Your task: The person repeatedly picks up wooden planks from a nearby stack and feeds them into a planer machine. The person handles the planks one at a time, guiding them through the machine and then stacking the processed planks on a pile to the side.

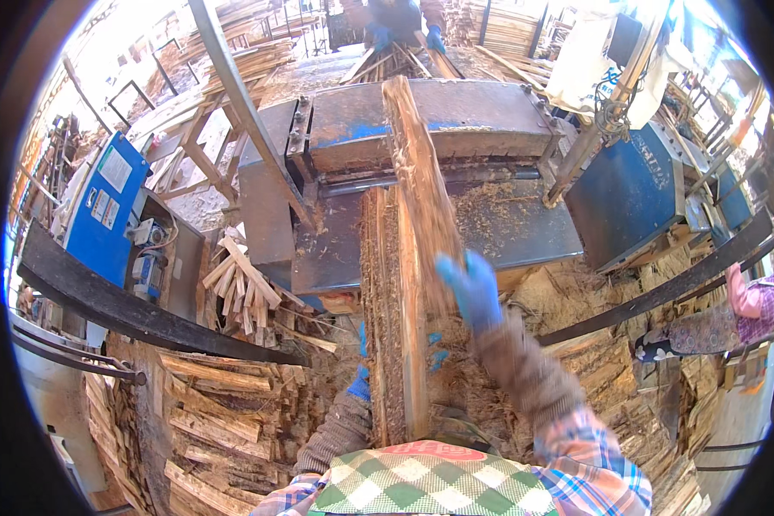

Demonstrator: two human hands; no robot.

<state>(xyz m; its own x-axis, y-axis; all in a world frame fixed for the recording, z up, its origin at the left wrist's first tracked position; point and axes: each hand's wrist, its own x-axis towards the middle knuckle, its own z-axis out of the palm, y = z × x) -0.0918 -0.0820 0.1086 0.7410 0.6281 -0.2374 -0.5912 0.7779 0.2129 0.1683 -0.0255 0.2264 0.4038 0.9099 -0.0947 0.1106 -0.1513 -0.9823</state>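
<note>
Gripping the edge-up slab (393,344), left hand (360,371) wraps its near end; right hand (471,288), fingers spread, steadies a second plank (421,189) running lengthwise toward the planer (482,112).

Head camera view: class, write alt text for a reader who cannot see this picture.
A person in blue gloves feeds rough wooden slabs into a blue woodworking machine: the right hand rests on a raised, tilted slab, the left hand grips a slab stood on edge. Stacked offcuts lie lower left; another blue-gloved person stands beyond the machine.
</note>
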